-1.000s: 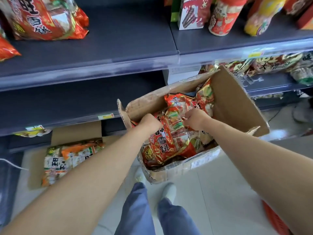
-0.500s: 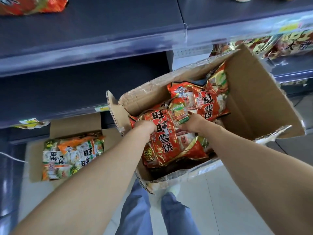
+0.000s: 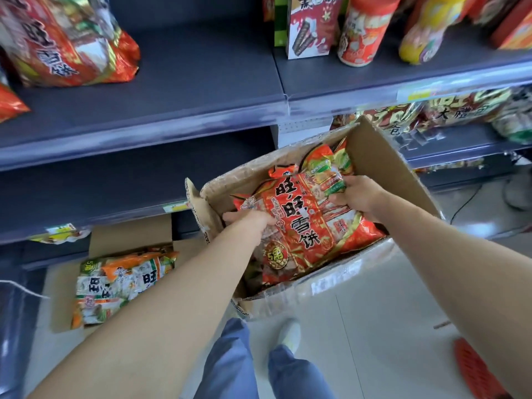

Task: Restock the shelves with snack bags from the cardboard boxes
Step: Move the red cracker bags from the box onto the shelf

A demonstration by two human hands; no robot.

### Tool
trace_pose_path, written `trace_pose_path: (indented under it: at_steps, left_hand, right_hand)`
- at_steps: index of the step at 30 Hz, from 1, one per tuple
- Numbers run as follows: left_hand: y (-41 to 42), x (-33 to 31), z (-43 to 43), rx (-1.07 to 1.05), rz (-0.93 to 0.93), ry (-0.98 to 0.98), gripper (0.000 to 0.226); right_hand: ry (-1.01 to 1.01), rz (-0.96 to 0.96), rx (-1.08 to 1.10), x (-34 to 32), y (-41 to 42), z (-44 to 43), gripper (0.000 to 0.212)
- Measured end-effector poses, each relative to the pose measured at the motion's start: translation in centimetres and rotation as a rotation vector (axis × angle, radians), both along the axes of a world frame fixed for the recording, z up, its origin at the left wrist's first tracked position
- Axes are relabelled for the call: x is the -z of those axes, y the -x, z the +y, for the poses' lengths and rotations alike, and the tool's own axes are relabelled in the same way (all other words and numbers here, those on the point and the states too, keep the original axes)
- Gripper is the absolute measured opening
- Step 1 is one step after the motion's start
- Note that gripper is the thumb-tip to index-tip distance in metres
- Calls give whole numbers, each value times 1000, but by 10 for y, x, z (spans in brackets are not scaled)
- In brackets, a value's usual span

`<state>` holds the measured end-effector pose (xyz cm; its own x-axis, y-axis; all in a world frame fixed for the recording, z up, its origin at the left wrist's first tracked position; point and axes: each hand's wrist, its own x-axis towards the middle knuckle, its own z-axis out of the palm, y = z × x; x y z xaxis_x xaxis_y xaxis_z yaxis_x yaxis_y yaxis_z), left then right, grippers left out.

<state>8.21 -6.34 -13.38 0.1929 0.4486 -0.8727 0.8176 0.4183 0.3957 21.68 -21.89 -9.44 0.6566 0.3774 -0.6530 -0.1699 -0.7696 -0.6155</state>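
Observation:
An open cardboard box [image 3: 383,165] stands on the floor below the shelves, with several red snack bags in it. A large red snack bag [image 3: 299,223] with black lettering sits on top, lifted partly above the rest. My left hand [image 3: 250,218] grips its left edge and my right hand [image 3: 357,194] grips its upper right corner. The grey shelf [image 3: 184,79] above is mostly bare, with a similar red bag [image 3: 60,38] lying at its left end.
A second cardboard box [image 3: 129,237] with orange-and-white bags lies on the floor at the left, under the lower shelf [image 3: 95,188]. Boxes and canisters [image 3: 362,30] stand on the upper shelf at right. A red basket [image 3: 475,370] is on the floor at right.
Both hands have raised the red bag out of the pile and turned it more face-up. My view has tilted back up, so the upper shelf's goods show again.

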Motion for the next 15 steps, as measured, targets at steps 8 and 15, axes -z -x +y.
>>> trace_pose_path:
  at_steps: [8, 15]
  left_hand:
    - [-5, -90, -19, 111, -192, -59, 51]
    - [-8, -139, 4, -53, -337, -251, 49]
  right_hand:
    - [-146, -39, 124, -78, -1, -14, 28]
    - [-241, -163, 168, -139, -4, 13, 9]
